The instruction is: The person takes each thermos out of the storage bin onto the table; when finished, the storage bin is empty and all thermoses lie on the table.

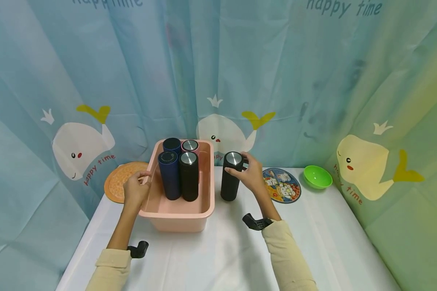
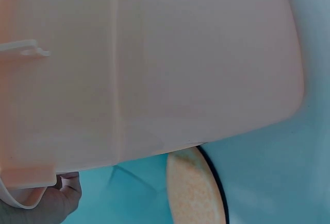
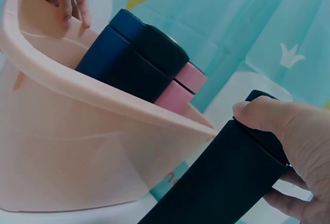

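Note:
My left hand [image 1: 135, 190] grips the left rim of a pink plastic tub [image 1: 178, 216]; in the right wrist view its fingers [image 3: 66, 2] hook over the rim to the inside. Standing in the tub are two navy thermos bottles, the nearer one [image 1: 169, 178] in front of the other [image 1: 172, 144], a black thermos [image 1: 189, 178] with a silver-topped lid, and a pink thermos [image 1: 190, 145] behind it. Right of the tub, my right hand [image 1: 252, 173] holds another black thermos [image 1: 230, 182] around its lid, thumb on the near side. That thermos is nearly upright, its base close to the white tabletop.
A round orange-tan board [image 1: 114, 182] lies left of the tub, partly behind my left hand. On the right are a round mat with cartoon figures [image 1: 285, 188] and a green bowl [image 1: 317, 177]. Whale-print curtains [image 1: 240, 72] hang behind and beside the white table [image 1: 335, 242].

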### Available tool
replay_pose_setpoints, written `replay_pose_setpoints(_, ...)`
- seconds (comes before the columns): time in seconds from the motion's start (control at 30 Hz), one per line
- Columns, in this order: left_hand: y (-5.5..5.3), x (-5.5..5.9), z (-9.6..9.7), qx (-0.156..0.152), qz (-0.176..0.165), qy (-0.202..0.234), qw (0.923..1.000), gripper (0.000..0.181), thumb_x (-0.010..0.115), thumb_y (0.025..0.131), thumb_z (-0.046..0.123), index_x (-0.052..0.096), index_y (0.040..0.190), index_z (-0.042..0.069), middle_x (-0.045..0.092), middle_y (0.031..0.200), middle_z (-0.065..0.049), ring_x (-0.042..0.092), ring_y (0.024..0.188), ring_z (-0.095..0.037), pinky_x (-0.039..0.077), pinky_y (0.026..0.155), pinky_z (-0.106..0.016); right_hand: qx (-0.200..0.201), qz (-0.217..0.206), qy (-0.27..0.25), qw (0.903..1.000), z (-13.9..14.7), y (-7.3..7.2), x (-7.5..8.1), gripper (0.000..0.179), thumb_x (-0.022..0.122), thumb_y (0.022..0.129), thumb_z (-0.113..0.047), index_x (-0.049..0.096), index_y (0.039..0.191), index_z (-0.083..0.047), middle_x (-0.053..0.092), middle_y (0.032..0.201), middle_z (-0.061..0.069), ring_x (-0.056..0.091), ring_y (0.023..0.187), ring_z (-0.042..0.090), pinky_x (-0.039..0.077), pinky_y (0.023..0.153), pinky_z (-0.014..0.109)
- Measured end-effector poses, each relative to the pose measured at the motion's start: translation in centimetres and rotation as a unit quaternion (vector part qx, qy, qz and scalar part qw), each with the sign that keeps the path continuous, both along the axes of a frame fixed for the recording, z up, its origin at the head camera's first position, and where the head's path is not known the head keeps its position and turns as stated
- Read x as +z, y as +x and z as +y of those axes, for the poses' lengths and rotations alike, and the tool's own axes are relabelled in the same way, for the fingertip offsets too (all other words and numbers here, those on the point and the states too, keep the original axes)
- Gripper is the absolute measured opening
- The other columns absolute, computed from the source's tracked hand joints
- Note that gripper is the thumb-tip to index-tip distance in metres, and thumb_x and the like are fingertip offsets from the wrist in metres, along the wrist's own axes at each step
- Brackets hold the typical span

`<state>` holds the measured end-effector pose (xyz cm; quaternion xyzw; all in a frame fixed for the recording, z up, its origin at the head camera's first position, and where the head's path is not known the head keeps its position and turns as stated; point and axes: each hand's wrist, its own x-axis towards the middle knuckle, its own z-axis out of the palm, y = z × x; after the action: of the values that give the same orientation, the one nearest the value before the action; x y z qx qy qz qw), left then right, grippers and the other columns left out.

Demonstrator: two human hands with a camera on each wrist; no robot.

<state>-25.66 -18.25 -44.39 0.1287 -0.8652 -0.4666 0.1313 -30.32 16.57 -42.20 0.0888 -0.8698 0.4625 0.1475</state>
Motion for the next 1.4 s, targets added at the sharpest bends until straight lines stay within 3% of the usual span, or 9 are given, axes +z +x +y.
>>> replay_pose_setpoints(0.63, 0.0, -0.1, -0.1, 0.001, -0.002, 0.003, 1.0000, 0.026, 0.058, 0.092, 0.007, 0.067, 0.116, 0.003, 0.068, 0.110, -0.024, 0.065, 0.096, -0.030, 0.047, 0.063, -0.019, -0.018, 0.003, -0.027, 0.9995, -0.3, -0.3, -1.7, 0.069, 0.084, 0.074, -0.027, 0.055, 0.130, 0.000, 0.062, 0.122, 0.020, 0.058, 0.114, 0.036, 0.052, 0.091, 0.051)
replay_pose_setpoints(0.83, 0.0, -0.1, -0.2, -0.001, -0.002, 0.001, 1.0000, 0.028, 0.058, 0.091, 0.006, 0.067, 0.117, 0.003, 0.068, 0.110, -0.023, 0.064, 0.096, -0.030, 0.045, 0.062, -0.018, -0.009, -0.004, -0.045, 0.9989, 0.0, -0.3, -2.0, 0.069, 0.082, 0.077, -0.026, 0.052, 0.134, -0.001, 0.059, 0.126, 0.020, 0.057, 0.116, 0.036, 0.051, 0.096, 0.049)
replay_pose_setpoints(1.4, -0.2, -0.1, -0.1, -0.002, 0.004, 0.009, 0.9999, 0.026, 0.059, 0.091, 0.006, 0.068, 0.115, 0.002, 0.068, 0.109, -0.024, 0.064, 0.096, -0.030, 0.046, 0.062, -0.018, -0.013, -0.023, -0.041, 0.9988, 0.1, -0.4, -2.5, 0.074, 0.080, 0.080, -0.031, 0.047, 0.139, -0.003, 0.057, 0.130, 0.018, 0.056, 0.120, 0.035, 0.048, 0.101, 0.046)
